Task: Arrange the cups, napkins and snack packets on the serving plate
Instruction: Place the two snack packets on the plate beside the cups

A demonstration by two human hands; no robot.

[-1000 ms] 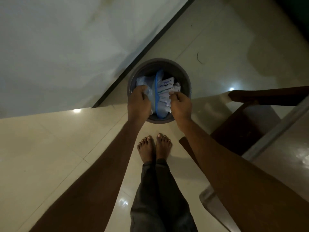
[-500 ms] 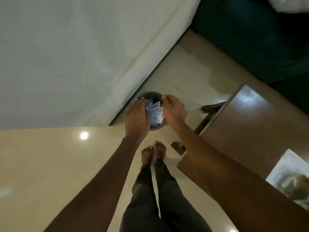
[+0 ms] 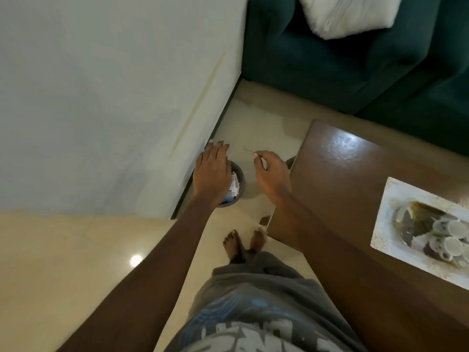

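A small dark bin [image 3: 238,185] stands on the floor by the wall, with white and blue packets [image 3: 234,186] inside. My left hand [image 3: 212,171] hovers flat over it, fingers spread, holding nothing. Just to the right of the bin, my right hand [image 3: 272,174] hangs loosely curled and empty. On the brown table at the right lies a pale mat [image 3: 388,224] carrying a dark serving plate [image 3: 411,224] with several small white cups [image 3: 454,237] on it.
The brown wooden table [image 3: 342,174] fills the right side; its corner is close to my right forearm. A dark green sofa [image 3: 342,59] with a white cushion [image 3: 347,13] sits behind it. A white wall [image 3: 101,97] is on the left, and my bare feet [image 3: 243,245] stand on pale tiles.
Both hands have let go of the packets in the bin and lifted up. My view has risen and pulled back, bringing the table, plate and sofa into sight.
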